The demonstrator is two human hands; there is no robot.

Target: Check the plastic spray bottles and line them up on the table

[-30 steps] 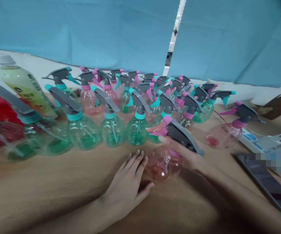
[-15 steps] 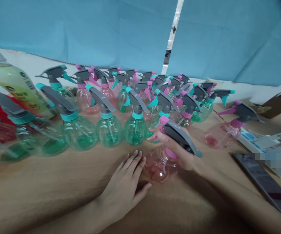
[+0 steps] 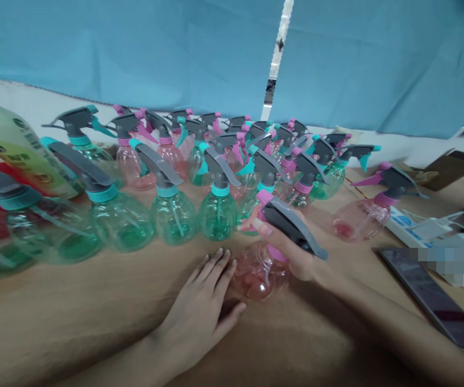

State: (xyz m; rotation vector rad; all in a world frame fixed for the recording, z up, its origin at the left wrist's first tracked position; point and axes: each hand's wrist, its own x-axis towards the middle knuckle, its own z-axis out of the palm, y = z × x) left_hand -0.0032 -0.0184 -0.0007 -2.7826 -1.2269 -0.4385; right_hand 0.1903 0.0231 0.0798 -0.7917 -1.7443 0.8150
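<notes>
A clear pink spray bottle (image 3: 258, 274) with a grey and pink trigger head stands on the wooden table in front of me. My right hand (image 3: 292, 244) is wrapped around its neck, just under the trigger head. My left hand (image 3: 205, 293) lies flat on the table, palm down with fingers stretched out, its fingertips close beside the bottle's left side. Whether they touch it I cannot tell. Just behind the hands, a green spray bottle (image 3: 217, 217) stands in a front row with several other green ones.
Several more pink and green spray bottles crowd behind, against a blue wall covering (image 3: 155, 54). A pink spray bottle (image 3: 361, 217) stands alone at right. Nearby are a phone (image 3: 429, 295) and a white power strip (image 3: 407, 226). A large labelled bottle (image 3: 18, 150) is at left.
The whole view has shifted slightly, so everything appears a little further left. Both hands keep their places by the pink spray bottle.
</notes>
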